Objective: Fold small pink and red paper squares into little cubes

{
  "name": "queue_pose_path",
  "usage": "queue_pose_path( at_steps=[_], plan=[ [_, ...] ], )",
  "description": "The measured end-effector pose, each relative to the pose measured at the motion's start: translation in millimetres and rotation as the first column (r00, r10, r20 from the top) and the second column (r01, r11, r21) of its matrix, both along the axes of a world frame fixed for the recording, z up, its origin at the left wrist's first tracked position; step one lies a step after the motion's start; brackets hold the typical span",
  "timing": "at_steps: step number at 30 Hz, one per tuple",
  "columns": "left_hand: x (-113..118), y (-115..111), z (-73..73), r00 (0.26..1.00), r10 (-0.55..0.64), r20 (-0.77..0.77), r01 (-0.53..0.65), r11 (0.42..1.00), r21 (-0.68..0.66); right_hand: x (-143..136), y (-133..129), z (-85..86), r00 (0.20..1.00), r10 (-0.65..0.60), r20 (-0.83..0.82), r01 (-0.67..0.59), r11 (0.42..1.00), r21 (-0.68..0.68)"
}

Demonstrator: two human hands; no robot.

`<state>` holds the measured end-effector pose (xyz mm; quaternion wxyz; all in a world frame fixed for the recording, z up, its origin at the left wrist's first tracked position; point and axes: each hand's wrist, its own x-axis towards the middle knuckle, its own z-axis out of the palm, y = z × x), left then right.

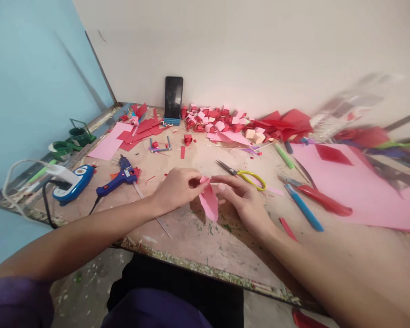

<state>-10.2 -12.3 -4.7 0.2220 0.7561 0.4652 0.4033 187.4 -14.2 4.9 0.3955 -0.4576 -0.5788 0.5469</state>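
Observation:
A small curved piece of pink paper point(210, 205) hangs between my two hands, above the table's front half. My left hand point(177, 189) pinches its upper left edge between thumb and fingers. From the other side, my right hand point(244, 200) has its fingers curled at the paper's upper right edge, the index fingertip touching it. Just beyond my right hand lie scissors point(241, 173) with yellow handles, blades pointing away to the left. A blue hot glue gun point(121, 177) rests to the left of my left hand.
A phone point(173, 98) stands against the wall beside a heap of red and pink paper cubes point(218, 119). On the right are a blue cutter point(303, 207), a red-handled tool point(324, 199) and large pink sheets point(372, 200). A blue power strip point(73, 184) with cables sits left.

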Motion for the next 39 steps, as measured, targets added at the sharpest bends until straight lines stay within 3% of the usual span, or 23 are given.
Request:
queue_pose_path(
  at_steps=[4,8,12,15,29,39],
  plan=[
    [-1,1,-2.5,0.998,0.069,-0.013,-0.068,0.996,0.056,-2,-4,-4.6,0.992,0.040,0.119,-0.053,0.993,0.101],
    [1,0,-5.6,0.993,0.117,-0.022,-0.115,0.990,0.087,-4,-4,-10.1,0.970,-0.006,0.244,-0.030,0.989,0.145],
    [3,-3,-6.1,0.994,0.107,-0.026,-0.103,0.986,0.133,-4,-1,-8.3,0.958,-0.024,0.286,-0.043,0.974,0.224],
    [3,-5,-5.7,0.998,0.055,-0.009,-0.052,0.982,0.179,-4,-1,-6.1,0.948,-0.019,0.317,-0.048,0.978,0.204],
    [6,-9,-8.4,0.999,-0.016,0.028,0.010,0.975,0.221,-8,-6,-2.5,0.985,-0.088,0.146,0.081,0.995,0.050],
    [8,-11,-8.8,0.999,-0.041,0.029,0.034,0.979,0.200,-9,-7,-6.0,0.973,-0.127,0.191,0.102,0.986,0.134]
  ],
)
